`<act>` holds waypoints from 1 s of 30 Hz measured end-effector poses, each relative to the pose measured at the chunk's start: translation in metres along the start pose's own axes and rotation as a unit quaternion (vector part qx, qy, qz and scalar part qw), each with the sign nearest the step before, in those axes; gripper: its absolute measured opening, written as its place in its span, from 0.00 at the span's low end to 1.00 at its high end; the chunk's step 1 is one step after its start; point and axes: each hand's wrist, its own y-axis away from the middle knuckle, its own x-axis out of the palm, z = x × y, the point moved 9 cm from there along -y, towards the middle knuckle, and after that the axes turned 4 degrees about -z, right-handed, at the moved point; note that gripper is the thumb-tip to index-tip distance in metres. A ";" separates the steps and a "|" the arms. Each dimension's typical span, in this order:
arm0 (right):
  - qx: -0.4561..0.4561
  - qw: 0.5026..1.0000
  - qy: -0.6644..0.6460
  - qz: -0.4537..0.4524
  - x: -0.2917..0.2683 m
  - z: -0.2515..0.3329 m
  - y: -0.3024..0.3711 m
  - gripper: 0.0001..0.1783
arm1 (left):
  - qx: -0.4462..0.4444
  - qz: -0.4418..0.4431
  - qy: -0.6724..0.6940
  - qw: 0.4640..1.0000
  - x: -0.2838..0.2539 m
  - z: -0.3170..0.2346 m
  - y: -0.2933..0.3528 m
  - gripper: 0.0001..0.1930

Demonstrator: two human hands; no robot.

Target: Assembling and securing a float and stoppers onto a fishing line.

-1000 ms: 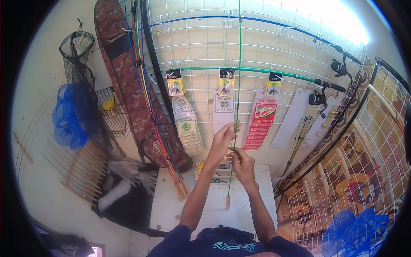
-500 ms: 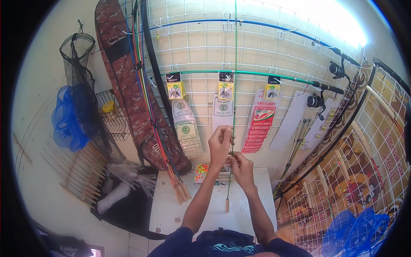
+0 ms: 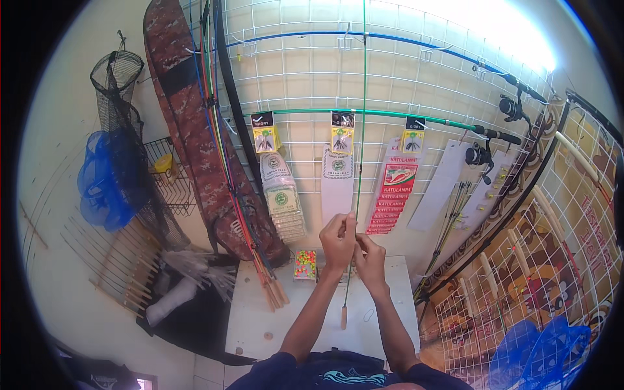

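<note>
A thin green fishing rod (image 3: 364,71) stands nearly upright in front of me, its short cork-coloured handle (image 3: 344,317) low over the white table. My left hand (image 3: 337,244) is closed around the rod's lower part, thumb pointing up. Just below and to the right, my right hand (image 3: 371,265) pinches at the same rod, its fingertips close to the left hand. Whether a fine line lies between the fingers is too small to tell. Behind my hands, a clear box of bright beads (image 3: 305,264) is partly visible on the table.
The white table (image 3: 250,325) holds several rods with wooden handles (image 3: 275,296) leaning at the left. A wire grid behind carries hanging packets (image 3: 401,175), a blue rod (image 3: 409,40) and a green rod with a reel (image 3: 480,154). A camouflage rod bag (image 3: 188,123) hangs at the left.
My left hand has slid down the rod to meet my right hand. The rod's upper end has shifted slightly to the right.
</note>
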 end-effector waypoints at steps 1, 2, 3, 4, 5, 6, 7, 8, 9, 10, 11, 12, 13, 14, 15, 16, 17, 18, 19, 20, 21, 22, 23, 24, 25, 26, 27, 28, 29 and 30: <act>0.003 1.000 0.002 0.003 0.001 -0.002 0.000 0.11 | -0.016 0.002 0.015 1.000 0.002 0.006 0.003 0.13; 0.006 1.000 0.004 0.005 0.002 -0.003 0.001 0.11 | -0.032 0.005 0.030 0.999 0.003 0.013 0.005 0.14; 0.005 1.000 0.004 0.005 0.002 -0.003 0.000 0.11 | -0.030 0.009 0.041 0.999 0.005 0.022 0.008 0.16; 0.004 1.000 -0.001 0.004 0.002 -0.003 0.000 0.11 | -0.030 0.010 0.042 0.999 0.007 0.022 0.010 0.16; 0.002 1.000 -0.007 0.003 0.002 -0.003 0.000 0.11 | -0.036 0.014 0.048 0.998 0.008 0.023 0.011 0.17; 0.002 1.000 -0.006 0.002 0.001 -0.005 0.001 0.11 | -0.042 0.017 0.054 0.997 0.010 0.022 0.013 0.17; 0.000 1.000 -0.002 0.003 0.001 -0.007 0.000 0.11 | -0.048 0.029 0.055 0.997 0.009 0.019 0.015 0.17; -0.002 1.000 0.003 0.005 0.001 -0.008 0.000 0.11 | -0.048 0.029 0.055 0.997 0.009 0.020 0.017 0.17; -0.003 1.000 0.000 -0.002 -0.001 -0.007 0.000 0.11 | -0.046 0.024 0.056 0.997 0.007 0.022 0.020 0.17; -0.004 1.000 0.000 0.000 0.000 -0.005 0.000 0.11 | -0.045 0.018 0.056 0.997 0.004 0.024 0.022 0.17; 0.001 1.000 -0.002 0.002 0.000 -0.004 0.001 0.11 | -0.054 0.021 0.060 0.996 0.002 0.028 0.024 0.17; 0.007 1.000 -0.004 0.005 0.000 -0.003 0.001 0.11 | -0.055 0.020 0.059 0.997 -0.001 0.030 0.026 0.17; 0.018 1.000 -0.007 0.008 -0.001 -0.002 0.001 0.10 | -0.056 0.022 0.058 0.996 -0.001 0.031 0.028 0.16; 0.020 1.000 -0.006 0.009 -0.001 -0.002 0.002 0.10 | -0.058 0.024 0.057 0.996 -0.001 0.032 0.031 0.16; 0.019 1.000 0.003 0.008 -0.001 -0.003 0.003 0.10 | -0.091 0.030 0.073 0.993 -0.002 0.036 0.036 0.15; 0.019 1.000 0.012 0.007 -0.001 -0.004 0.004 0.10 | -0.094 0.030 0.072 0.993 -0.003 0.036 0.038 0.15; 0.012 1.000 0.013 0.007 -0.002 -0.004 0.004 0.10 | -0.102 0.034 0.077 0.991 -0.002 0.036 0.040 0.15; 0.019 1.000 0.006 0.015 -0.002 -0.004 0.004 0.11 | -0.111 0.039 0.082 0.990 -0.001 0.037 0.044 0.15; 0.009 1.000 0.004 0.017 -0.002 -0.006 0.005 0.12 | -0.100 0.035 0.098 0.990 0.000 0.032 0.046 0.15; -0.001 1.000 0.003 0.019 -0.002 -0.006 0.006 0.12 | -0.106 0.036 0.094 0.989 -0.001 0.038 0.049 0.15; 0.007 1.000 0.003 0.021 -0.002 -0.009 0.007 0.12 | -0.088 0.039 0.083 0.992 -0.001 0.045 0.051 0.16; 0.017 0.999 0.019 0.024 -0.002 -0.010 0.007 0.14 | -0.072 0.045 0.071 0.994 -0.002 0.049 0.054 0.16; 0.027 0.999 0.036 0.028 -0.003 -0.009 0.008 0.15 | -0.116 0.047 0.079 0.989 -0.003 0.049 0.058 0.16; 0.035 0.998 0.004 0.042 -0.002 -0.008 0.008 0.17 | -0.138 0.041 0.094 0.985 -0.005 0.057 0.063 0.16; 0.033 0.998 0.003 0.049 -0.001 -0.010 0.009 0.18 | -0.126 0.045 0.083 0.988 -0.006 0.055 0.064 0.15; 0.031 0.998 0.002 0.055 -0.001 -0.013 0.010 0.19 | -0.113 0.048 0.072 0.990 -0.007 0.053 0.064 0.15; 0.041 0.998 0.003 0.057 -0.002 -0.017 0.012 0.19 | -0.122 0.051 0.068 0.989 -0.008 0.057 0.067 0.15; 0.044 0.997 -0.006 0.067 0.000 -0.019 0.013 0.18 | -0.114 0.051 0.078 0.989 -0.009 0.059 0.069 0.14; 0.046 0.996 -0.014 0.077 0.001 -0.021 0.017 0.17 | -0.105 0.051 0.088 0.989 -0.011 0.061 0.071 0.14; 0.053 0.995 -0.015 0.079 0.002 -0.024 0.021 0.17 | -0.112 0.050 0.084 0.989 -0.013 0.066 0.073 0.14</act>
